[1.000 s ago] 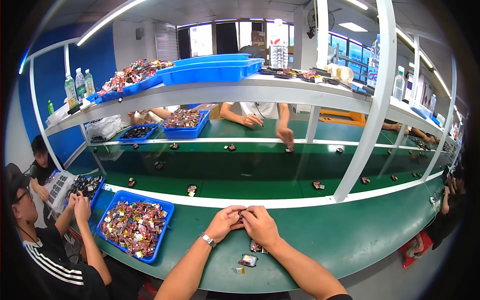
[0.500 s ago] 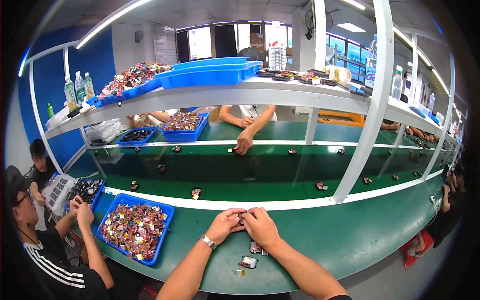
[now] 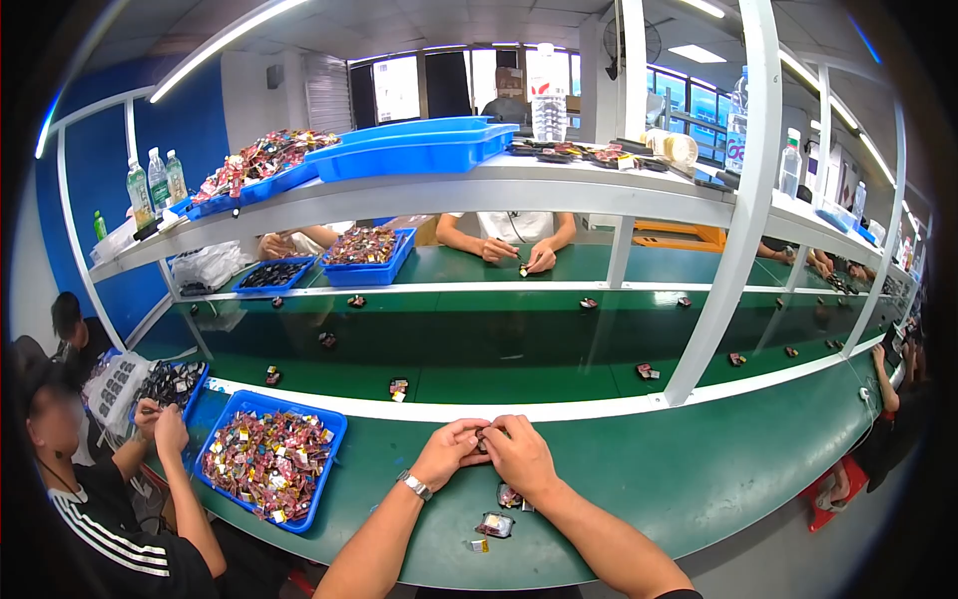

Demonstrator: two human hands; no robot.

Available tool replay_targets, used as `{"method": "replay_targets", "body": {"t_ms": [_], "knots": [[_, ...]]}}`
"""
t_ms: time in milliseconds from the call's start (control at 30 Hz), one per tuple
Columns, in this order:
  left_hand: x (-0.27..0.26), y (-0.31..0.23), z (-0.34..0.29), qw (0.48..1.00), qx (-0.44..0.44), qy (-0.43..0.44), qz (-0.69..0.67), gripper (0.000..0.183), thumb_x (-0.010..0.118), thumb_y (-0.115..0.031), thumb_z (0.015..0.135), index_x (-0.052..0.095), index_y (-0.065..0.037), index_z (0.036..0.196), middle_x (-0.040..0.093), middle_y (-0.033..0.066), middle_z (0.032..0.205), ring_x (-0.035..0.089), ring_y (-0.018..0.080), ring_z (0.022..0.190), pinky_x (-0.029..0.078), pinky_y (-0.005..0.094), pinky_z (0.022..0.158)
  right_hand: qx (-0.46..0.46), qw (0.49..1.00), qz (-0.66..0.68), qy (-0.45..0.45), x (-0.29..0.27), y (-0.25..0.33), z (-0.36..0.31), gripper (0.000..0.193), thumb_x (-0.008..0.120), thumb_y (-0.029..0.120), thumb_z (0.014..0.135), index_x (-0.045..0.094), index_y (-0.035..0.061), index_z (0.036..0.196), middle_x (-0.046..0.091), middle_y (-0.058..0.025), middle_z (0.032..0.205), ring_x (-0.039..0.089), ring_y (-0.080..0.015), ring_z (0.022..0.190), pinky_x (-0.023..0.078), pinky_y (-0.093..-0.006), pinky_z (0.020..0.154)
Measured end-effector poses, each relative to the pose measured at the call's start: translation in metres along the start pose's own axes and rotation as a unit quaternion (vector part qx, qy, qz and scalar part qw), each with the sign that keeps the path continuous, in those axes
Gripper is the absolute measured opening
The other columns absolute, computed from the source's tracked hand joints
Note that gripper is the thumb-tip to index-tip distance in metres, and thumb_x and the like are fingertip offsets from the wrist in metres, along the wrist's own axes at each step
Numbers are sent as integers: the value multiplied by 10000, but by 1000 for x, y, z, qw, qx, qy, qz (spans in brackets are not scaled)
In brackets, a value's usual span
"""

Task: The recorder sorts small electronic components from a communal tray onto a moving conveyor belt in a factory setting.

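Observation:
My left hand, with a metal watch on its wrist, is closed on a small dark plastic part above the green worktop. My right hand pinches the same part from the other side, and its fingers hide most of it. Nearer to me, between my forearms, lies a dark-cased electronic assembly with a pale top. Just beyond it, partly beside my right wrist, is a similar small assembly. A little yellow-and-white piece rests closest to the table's near edge.
Left of my arms stands a blue tray heaped with small red, white and yellow electronic pieces. Past a white rail, a green conveyor belt carries scattered assemblies. A white-framed shelf spans above it. Co-workers sit at left, opposite and far right.
My hands stay nearly in place, fingers shifting slightly on the dark part. Assemblies on the belt have moved a little to the right. The person opposite has drawn back from the belt, hands around a small piece.

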State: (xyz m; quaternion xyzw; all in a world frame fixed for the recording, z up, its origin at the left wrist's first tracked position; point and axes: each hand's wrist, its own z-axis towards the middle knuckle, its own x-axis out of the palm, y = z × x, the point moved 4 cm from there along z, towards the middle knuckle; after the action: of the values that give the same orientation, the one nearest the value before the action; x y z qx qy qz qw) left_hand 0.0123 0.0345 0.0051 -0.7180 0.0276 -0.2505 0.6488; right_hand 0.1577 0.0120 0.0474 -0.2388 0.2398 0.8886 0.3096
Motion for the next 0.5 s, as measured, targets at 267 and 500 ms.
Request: {"method": "replay_targets", "body": {"t_ms": [267,500], "knots": [[-1,3,2,1000,1,-5,-28,280,534,-46,962,531,6,1237,631,109,1151,645,197,1021,565,362,891,-2,1000,0,-2,-2,-3,-2,117,713,69,757,686,68,871,611,-56,975,604,-236,871,532,-342,709],[3,6,8,998,37,-46,23,239,537,-41,962,557,40,1186,659,127,1082,664,173,934,602,314,767,148,959,241,15,3,-28,-5,113,698,46,795,679,25,905,636,-91,965,655,-202,828,550,-297,720]]}}
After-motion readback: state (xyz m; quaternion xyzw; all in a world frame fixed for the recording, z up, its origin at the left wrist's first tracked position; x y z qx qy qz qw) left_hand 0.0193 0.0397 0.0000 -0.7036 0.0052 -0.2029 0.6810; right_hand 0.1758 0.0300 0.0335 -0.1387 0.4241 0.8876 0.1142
